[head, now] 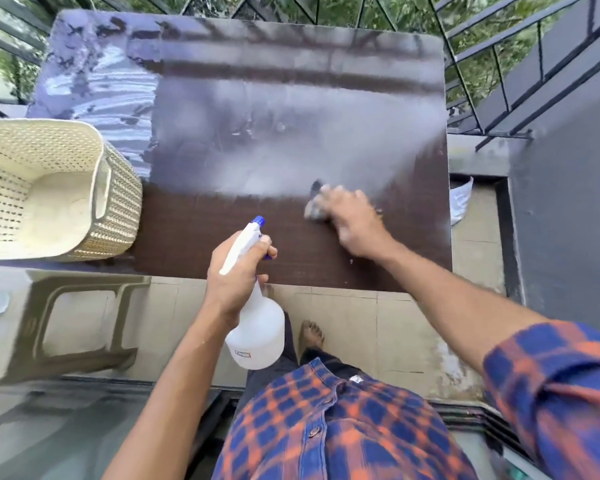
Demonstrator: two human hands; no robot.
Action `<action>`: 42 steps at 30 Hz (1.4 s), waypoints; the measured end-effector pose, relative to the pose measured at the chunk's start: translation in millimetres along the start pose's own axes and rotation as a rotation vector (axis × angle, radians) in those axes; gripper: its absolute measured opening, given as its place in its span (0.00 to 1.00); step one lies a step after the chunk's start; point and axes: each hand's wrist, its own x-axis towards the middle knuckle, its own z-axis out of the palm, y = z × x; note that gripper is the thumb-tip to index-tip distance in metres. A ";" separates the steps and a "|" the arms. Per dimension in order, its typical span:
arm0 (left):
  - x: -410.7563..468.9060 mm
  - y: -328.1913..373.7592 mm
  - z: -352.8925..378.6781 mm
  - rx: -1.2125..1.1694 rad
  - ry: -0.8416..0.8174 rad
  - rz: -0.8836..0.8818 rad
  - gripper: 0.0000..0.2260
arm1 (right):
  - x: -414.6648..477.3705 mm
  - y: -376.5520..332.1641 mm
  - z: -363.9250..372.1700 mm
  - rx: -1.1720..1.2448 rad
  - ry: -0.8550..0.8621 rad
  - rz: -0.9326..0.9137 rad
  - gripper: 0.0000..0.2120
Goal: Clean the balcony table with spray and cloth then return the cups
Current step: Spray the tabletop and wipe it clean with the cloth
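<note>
Left fingers grip spray bottle; right fingers hold cloth on wet tabletop.

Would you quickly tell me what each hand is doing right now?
Left hand: grips the spray bottle.
Right hand: on the cloth; blurred, so its grip cannot be told.

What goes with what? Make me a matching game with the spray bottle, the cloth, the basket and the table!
Things:
1. spray bottle
2. cloth
3. basket
4. table

Clues:
A. cream, full of little holes
B. dark brown, misty with spray
C. gripped by the left hand
D. under the right hand

Pairs: 1-C, 2-D, 3-A, 4-B.
</note>
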 end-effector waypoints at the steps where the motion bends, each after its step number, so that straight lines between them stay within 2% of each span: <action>1: -0.2 0.3 3.0 0.004 -0.004 -0.004 0.08 | -17.7 -15.6 8.3 -0.016 -0.055 -0.172 0.29; 3: 0.4 0.5 8.0 0.019 -0.021 -0.001 0.07 | -66.4 -44.1 25.2 0.039 -0.194 -0.370 0.33; 6: 0.2 3.2 17.5 0.039 -0.054 0.003 0.08 | -124.2 -50.3 28.6 0.154 -0.275 -0.384 0.32; 10: 0.8 7.4 28.3 0.047 -0.091 -0.003 0.08 | -114.8 -13.7 -15.1 0.248 -0.060 -0.110 0.34; 14: -1.5 11.9 38.4 0.074 -0.130 0.017 0.07 | -64.0 64.4 -58.5 0.146 0.157 0.269 0.25; 16: -3.8 13.8 44.2 0.079 -0.140 0.026 0.06 | -50.4 90.3 -64.0 0.105 0.163 0.475 0.26; 17: -4.3 14.2 46.7 0.080 -0.141 0.028 0.06 | -49.2 91.1 -59.6 0.074 0.137 0.518 0.27; 19: -3.5 16.3 51.6 0.090 -0.145 0.026 0.06 | -60.9 69.1 -44.1 0.017 0.095 0.396 0.28; 22: -0.1 17.9 61.6 0.117 -0.173 0.023 0.07 | -114.9 11.4 -8.3 0.060 0.016 -0.002 0.30; 24: 1.4 18.5 67.6 0.136 -0.192 0.020 0.09 | -156.3 -20.1 8.0 0.160 -0.102 -0.103 0.30; 26: 2.0 19.7 73.5 0.140 -0.211 0.024 0.09 | -182.7 -26.6 10.2 0.217 -0.124 -0.095 0.28; 31: 4.5 23.3 83.1 0.183 -0.250 0.055 0.07 | -177.6 40.5 -36.5 0.177 0.151 0.255 0.30; 35: 4.6 24.4 91.2 0.212 -0.261 0.059 0.08 | -149.2 98.6 -58.4 0.154 0.177 0.510 0.26; 38: 2.6 25.8 92.6 0.210 -0.267 0.065 0.09 | -156.5 81.1 -30.1 0.118 0.250 0.633 0.25; 42: 3.3 24.0 87.3 0.176 -0.241 0.053 0.07 | -176.0 7.0 9.9 0.088 0.365 0.737 0.28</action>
